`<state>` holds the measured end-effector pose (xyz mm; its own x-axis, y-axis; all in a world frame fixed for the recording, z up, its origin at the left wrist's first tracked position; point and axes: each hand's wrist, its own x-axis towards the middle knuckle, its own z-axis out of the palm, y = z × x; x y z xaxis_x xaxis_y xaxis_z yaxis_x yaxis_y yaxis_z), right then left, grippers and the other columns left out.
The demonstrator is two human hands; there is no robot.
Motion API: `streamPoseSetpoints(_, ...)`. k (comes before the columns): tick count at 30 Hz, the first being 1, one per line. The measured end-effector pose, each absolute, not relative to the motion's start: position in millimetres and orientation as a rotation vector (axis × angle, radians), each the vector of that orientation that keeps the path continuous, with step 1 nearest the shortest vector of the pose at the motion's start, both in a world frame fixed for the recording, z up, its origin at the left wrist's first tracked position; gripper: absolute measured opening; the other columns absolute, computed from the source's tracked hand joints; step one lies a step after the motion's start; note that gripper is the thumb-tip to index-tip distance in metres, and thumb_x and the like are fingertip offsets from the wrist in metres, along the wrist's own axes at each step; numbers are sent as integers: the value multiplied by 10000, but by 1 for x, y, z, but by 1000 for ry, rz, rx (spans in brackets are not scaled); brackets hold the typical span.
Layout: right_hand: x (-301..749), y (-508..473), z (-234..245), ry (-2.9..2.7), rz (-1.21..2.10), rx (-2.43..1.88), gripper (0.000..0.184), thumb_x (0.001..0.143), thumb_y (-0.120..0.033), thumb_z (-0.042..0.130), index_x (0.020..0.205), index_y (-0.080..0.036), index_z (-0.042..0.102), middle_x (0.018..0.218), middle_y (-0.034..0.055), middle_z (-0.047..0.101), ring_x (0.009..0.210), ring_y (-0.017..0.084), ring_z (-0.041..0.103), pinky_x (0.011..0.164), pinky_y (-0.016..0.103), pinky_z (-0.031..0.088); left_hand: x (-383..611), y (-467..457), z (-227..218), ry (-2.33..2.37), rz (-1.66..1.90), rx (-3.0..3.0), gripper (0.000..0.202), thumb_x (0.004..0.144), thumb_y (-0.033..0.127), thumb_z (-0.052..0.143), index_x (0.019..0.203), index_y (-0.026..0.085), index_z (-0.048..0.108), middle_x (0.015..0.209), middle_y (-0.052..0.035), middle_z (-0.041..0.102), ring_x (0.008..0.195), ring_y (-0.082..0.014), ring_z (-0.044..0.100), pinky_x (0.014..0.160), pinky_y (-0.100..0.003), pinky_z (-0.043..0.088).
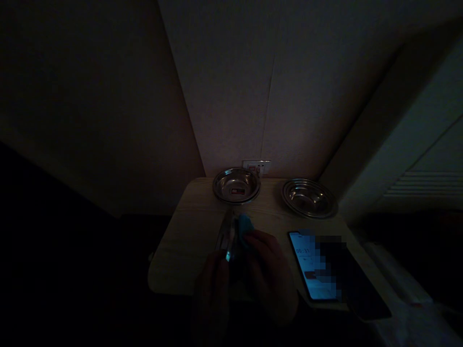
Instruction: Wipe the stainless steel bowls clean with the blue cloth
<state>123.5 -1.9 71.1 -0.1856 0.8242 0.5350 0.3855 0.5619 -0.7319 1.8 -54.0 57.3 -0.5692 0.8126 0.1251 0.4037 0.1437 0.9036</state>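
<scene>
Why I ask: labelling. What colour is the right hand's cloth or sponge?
Blue; the cloth or sponge shows in the head view.

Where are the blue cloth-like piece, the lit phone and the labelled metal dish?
Blue cloth-like piece [245,223], head view: its uncovered upper part.
Lit phone [307,265], head view: its glowing screen.
Labelled metal dish [236,182], head view: its shiny inside.

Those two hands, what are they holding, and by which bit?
The left hand holds what looks like a shiny dish by its near edge; the right hand holds a blue cloth or sponge by its near end.
</scene>
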Motion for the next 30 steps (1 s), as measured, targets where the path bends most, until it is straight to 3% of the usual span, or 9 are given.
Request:
streamPoseSetpoints(4,125,-2,73,-1851,415,-1006,329,847,-124,465,1146,-219,566,1096,94,584,993,207,552,824,361,511,1,-45,75,1905,1242,1305,406,806,483,431,883,188,699,863,-90,719,752,-202,667,688,-294,534)
streamPoseSetpoints(11,120,2,81,-1903,240,-901,291,842,-108,450,1072,-211,597,963,77,623,887,208,551,723,349,528,2,-45,85,2008,1248,1356,422,841,404,378,734,165,710,675,-74,707,575,-150,637,529,-197,478)
streamPoseSetpoints(20,118,3,85,-1940,256,-874,239,849,-111,458,1024,-175,608,939,86,631,857,205,540,703,336,518,1,-42,86,2096,1306,1267,424,813,419,394,618,170,676,513,-43,645,450,-135,578,453,-192,444)
streamPoseSetpoints(30,123,13,88,-1967,201,-898,272,853,-105,433,1043,-174,615,956,93,625,870,209,546,739,354,509,3,-44,83,2118,1387,1306,395,806,380,419,589,171,674,510,-41,645,449,-124,579,459,-175,447)
